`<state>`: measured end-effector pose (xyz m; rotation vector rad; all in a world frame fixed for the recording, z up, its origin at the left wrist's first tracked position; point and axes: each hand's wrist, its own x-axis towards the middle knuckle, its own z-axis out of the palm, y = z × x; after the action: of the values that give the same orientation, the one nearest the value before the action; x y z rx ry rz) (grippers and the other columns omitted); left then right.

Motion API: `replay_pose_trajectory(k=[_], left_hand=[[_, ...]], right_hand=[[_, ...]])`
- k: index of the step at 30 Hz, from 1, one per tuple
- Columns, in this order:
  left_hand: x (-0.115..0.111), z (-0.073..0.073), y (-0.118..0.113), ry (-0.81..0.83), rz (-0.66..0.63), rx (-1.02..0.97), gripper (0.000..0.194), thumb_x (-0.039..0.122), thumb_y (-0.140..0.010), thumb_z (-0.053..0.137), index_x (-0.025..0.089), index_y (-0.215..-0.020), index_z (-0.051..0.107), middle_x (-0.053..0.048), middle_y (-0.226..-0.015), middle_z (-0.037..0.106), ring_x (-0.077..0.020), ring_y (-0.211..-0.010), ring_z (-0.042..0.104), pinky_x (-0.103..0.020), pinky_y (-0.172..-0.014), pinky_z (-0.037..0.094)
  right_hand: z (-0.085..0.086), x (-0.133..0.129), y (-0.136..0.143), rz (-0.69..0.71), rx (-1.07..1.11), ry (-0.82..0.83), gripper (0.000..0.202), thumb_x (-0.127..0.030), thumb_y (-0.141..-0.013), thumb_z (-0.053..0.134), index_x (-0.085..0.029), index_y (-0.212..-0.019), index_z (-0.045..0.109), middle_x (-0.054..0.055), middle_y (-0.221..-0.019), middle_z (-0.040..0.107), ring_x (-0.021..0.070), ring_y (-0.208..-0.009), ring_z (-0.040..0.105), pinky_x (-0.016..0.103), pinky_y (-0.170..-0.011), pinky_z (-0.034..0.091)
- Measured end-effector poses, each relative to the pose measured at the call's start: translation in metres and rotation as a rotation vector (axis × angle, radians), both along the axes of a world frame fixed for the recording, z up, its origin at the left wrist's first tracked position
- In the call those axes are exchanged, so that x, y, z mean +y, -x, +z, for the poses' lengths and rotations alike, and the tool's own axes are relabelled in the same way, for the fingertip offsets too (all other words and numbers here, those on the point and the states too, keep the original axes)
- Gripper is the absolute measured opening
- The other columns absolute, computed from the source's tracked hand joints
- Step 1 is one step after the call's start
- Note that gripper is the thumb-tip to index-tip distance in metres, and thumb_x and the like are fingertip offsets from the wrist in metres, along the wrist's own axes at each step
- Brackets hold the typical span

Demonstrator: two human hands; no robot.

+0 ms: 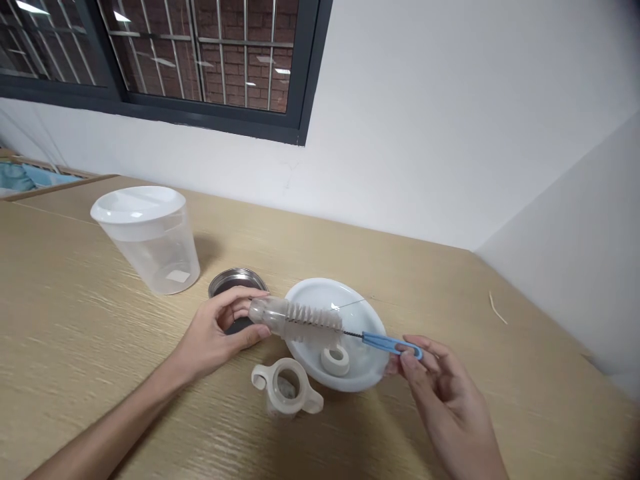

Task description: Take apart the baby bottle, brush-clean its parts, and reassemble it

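Observation:
My left hand [220, 330] grips a clear, soft-looking bottle nipple [269, 315] between thumb and fingers, on its side. In my right hand [445, 393] is the looped blue handle of a bottle brush [385, 342], pinched by thumb and fingers. The brush's white bristles point left, with their tip at the nipple's wide end; how far they reach inside is hard to see. Both are held above a white bowl [310, 290], in which a white bottle ring [335, 360] lies. In front of the bowl stands a small baby bottle with two handles [287, 393], its top uncovered.
A clear plastic pitcher with a white lid [150, 233] stands at the back left of the wooden table [430, 280]. Behind my left hand sits a round metal dish [239, 275], partly hidden. A thin pale strip [497, 310] lies at the right. A wall and a barred window are behind.

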<state>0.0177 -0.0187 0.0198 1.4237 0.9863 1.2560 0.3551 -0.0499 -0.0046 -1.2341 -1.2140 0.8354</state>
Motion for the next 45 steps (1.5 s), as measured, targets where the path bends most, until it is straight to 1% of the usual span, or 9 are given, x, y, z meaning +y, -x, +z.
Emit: replay_pose_trajectory(k=[6,15,19,24,34,38,41,43,45], left_hand=[[0.003,-0.002,0.0,-0.082,0.0,-0.011,0.047,0.019,-0.073,0.09,0.024,-0.117,0.074,-0.008,-0.117,0.075,-0.0227,-0.105,0.072,-0.039,-0.096,0.059],[0.004,-0.004,0.004,-0.186,0.016,0.073,0.046,0.018,-0.076,0.087,0.026,-0.119,0.074,-0.008,-0.123,0.072,-0.0248,-0.112,0.071,-0.043,-0.102,0.059],[0.003,-0.004,0.005,-0.23,0.017,0.106,0.045,0.017,-0.076,0.087,0.027,-0.119,0.075,-0.009,-0.124,0.072,-0.0243,-0.115,0.07,-0.04,-0.102,0.059],[0.004,-0.003,0.005,-0.269,0.01,0.132,0.047,0.016,-0.077,0.087,0.029,-0.121,0.075,-0.007,-0.125,0.072,-0.0231,-0.117,0.069,-0.036,-0.103,0.059],[0.003,0.005,0.002,-0.333,-0.022,0.072,0.049,0.009,-0.075,0.087,0.03,-0.119,0.077,-0.006,-0.121,0.075,-0.0204,-0.114,0.071,-0.03,-0.099,0.06],[0.002,0.009,0.002,-0.346,-0.02,0.075,0.051,0.008,-0.072,0.089,0.03,-0.116,0.078,-0.006,-0.119,0.076,-0.0197,-0.113,0.071,-0.027,-0.097,0.06],[0.002,0.009,0.004,-0.301,-0.008,0.059,0.049,0.011,-0.072,0.089,0.029,-0.116,0.078,-0.006,-0.119,0.076,-0.0199,-0.111,0.072,-0.028,-0.096,0.06],[0.001,0.008,0.004,-0.237,0.02,0.059,0.046,0.015,-0.073,0.089,0.028,-0.116,0.077,-0.006,-0.118,0.076,-0.0198,-0.107,0.073,-0.029,-0.094,0.06],[0.001,0.006,0.004,-0.17,0.04,0.078,0.045,0.02,-0.074,0.089,0.027,-0.117,0.076,-0.006,-0.115,0.076,-0.0201,-0.103,0.073,-0.031,-0.093,0.06]], right_hand=[[0.003,0.001,0.001,0.052,-0.017,-0.027,0.039,-0.052,-0.085,0.078,-0.02,-0.104,0.067,0.003,-0.064,0.07,0.0166,-0.059,0.068,0.022,-0.058,0.058],[-0.008,0.0,-0.007,0.05,-0.085,0.04,0.036,-0.052,-0.088,0.074,-0.019,-0.1,0.072,0.003,-0.06,0.068,0.0162,-0.052,0.064,0.022,-0.051,0.054],[0.001,-0.004,0.001,0.047,-0.052,0.094,0.038,-0.054,-0.086,0.074,-0.018,-0.097,0.072,0.001,-0.056,0.064,0.0154,-0.047,0.061,0.023,-0.048,0.052],[0.011,-0.01,0.013,-0.009,0.009,0.156,0.041,-0.057,-0.086,0.073,-0.018,-0.074,0.066,0.0,-0.051,0.059,0.013,-0.041,0.055,0.023,-0.044,0.048],[-0.011,-0.006,-0.002,0.113,0.05,0.187,0.045,-0.06,-0.089,0.069,-0.019,-0.072,0.062,-0.002,-0.043,0.051,0.0118,-0.035,0.048,0.022,-0.039,0.041],[-0.013,-0.005,-0.001,0.126,0.153,0.242,0.051,-0.062,-0.091,0.064,-0.019,-0.064,0.058,-0.005,-0.04,0.039,0.0099,-0.034,0.038,0.023,-0.036,0.035],[-0.01,-0.006,0.0,0.134,0.138,0.238,0.057,-0.061,-0.093,0.062,-0.02,-0.055,0.052,-0.002,-0.042,0.042,0.0105,-0.038,0.041,0.024,-0.04,0.036],[-0.006,-0.007,0.004,0.12,0.087,0.198,0.054,-0.06,-0.093,0.064,-0.018,-0.058,0.058,0.0,-0.048,0.047,0.0119,-0.045,0.046,0.025,-0.045,0.039],[0.0,-0.009,0.008,0.065,0.032,0.17,0.044,-0.059,-0.091,0.067,-0.016,-0.082,0.072,-0.002,-0.053,0.047,0.0129,-0.05,0.047,0.025,-0.048,0.041]])
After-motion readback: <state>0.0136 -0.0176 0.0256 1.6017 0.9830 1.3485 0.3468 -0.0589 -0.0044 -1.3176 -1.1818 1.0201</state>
